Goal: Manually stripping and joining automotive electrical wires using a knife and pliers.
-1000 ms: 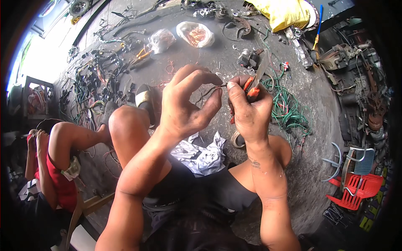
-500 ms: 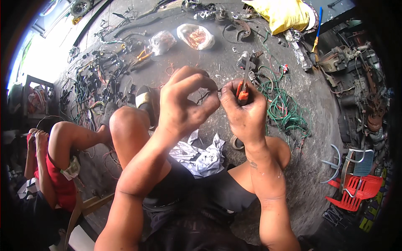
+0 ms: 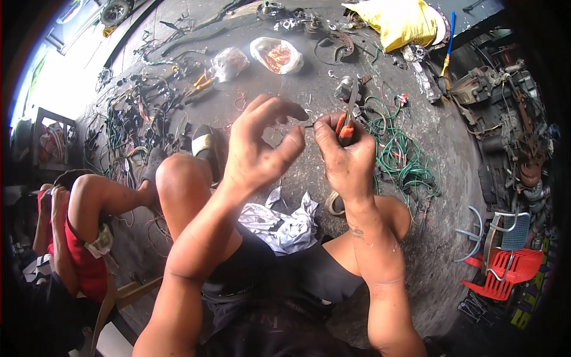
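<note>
My right hand is closed around the orange handle of a knife, whose blade points away from me. Between that hand's thumb and forefinger a short piece of thin dark wire sticks out to the left. Just left of it hovers my left hand, its thumb and forefinger apart and nothing visible between them. Beyond my right hand, a tangle of green wires lies on the floor. A crumpled white cloth sits between my legs.
Ahead stand an open white bag of copper-coloured strands and a clear plastic bag. Yellow-handled pliers lie near a heap of cut wiring. A seated co-worker is at left. Metal parts and a red plastic rack line the right.
My left thumb and forefinger have spread apart and drawn slightly back from the wire. The right hand keeps its grip on the knife and has barely moved.
</note>
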Demonstrator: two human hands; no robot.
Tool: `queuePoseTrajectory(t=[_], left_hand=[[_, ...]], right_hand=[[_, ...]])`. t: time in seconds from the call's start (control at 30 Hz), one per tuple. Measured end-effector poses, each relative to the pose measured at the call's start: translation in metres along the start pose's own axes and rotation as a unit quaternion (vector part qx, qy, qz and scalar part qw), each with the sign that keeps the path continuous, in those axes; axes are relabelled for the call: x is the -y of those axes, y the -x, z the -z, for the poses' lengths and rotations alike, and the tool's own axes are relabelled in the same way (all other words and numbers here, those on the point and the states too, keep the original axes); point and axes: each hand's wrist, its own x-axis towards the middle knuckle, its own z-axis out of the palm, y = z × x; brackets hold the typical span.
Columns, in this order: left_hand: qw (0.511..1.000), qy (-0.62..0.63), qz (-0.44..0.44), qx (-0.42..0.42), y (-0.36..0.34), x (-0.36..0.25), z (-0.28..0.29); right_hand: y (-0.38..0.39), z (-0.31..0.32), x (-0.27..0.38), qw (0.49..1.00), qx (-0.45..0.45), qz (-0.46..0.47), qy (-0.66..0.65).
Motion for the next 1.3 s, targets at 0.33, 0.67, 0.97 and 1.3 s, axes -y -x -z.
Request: queuePoseTrajectory(t=[0.33,0.67,0.97,1.3], left_hand=[[0.876,-0.379,-0.291,-0.062,0.002,0.0,-0.003],[0.875,-0.411,-0.256,-0.002,0.004,-0.006,0.005],[0.94,-0.292,-0.179,-0.015,0.002,0.001,0.002],[0.964,0.256,0.065,-0.001,0.004,0.022,-0.007]], right_hand=[[-0.001,-0.003,-0.005,0.996,-0.004,0.076,0.056],[-0.001,-0.001,-0.002,0.969,0.028,0.122,0.214],[-0.006,0.0,-0.006,0.996,0.087,-0.009,0.009],[-0.002,-0.003,-0.007,0.989,0.076,-0.055,-0.113]])
